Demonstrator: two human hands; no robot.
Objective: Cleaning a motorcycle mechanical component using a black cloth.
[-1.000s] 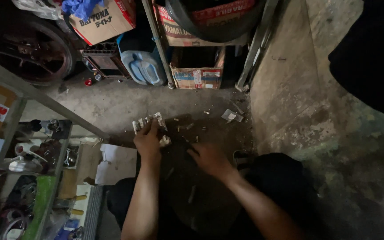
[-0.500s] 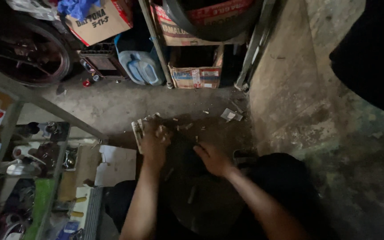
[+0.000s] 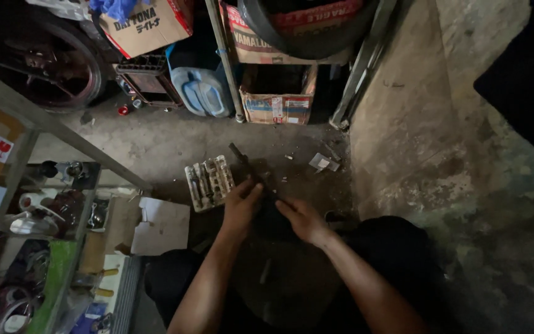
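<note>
While the person sits low on the concrete floor [image 3: 156, 145], the left hand [image 3: 241, 207] is closed around a dark tool [image 3: 242, 164], and the thin dark end of this tool sticks out beyond the fingers, away from the body. Just beside this grip, on its left, lies a pale tray [image 3: 208, 181] with small metal pieces in its slots; the hand is very near its edge, but I cannot tell if they touch. The right hand [image 3: 304, 219] is close to the left one, on the other side of the grip, with fingers half bent over a dark part that is too shadowed to recognise, so I cannot tell whether it holds something. Farther beyond the grip stand a cardboard box [image 3: 276, 99] and a light blue canister [image 3: 202, 91] under a metal shelf. A small piece of crumpled paper [image 3: 322, 162] lies on the floor to the right of the tool's end.
</note>
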